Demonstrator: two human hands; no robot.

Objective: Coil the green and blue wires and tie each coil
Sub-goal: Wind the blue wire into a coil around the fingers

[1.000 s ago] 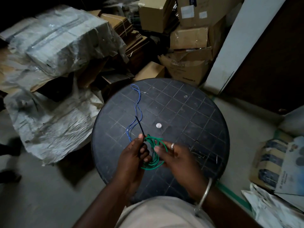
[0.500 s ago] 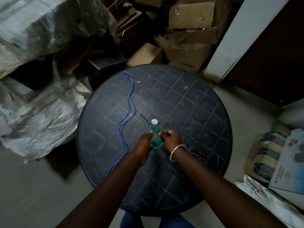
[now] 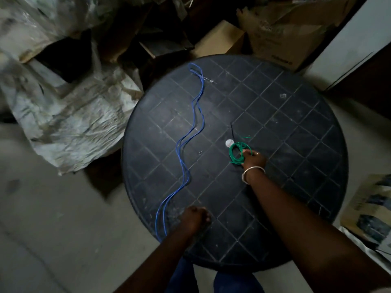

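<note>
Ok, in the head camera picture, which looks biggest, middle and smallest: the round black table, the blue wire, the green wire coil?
1. Round black table, by far the largest.
2. Blue wire, stretched long across the table and past its near edge.
3. Green wire coil, a small bundle under the right hand.

Round black table (image 3: 285,144) — cardboard boxes (image 3: 275,39), crumpled plastic sheeting (image 3: 69,115) behind
</note>
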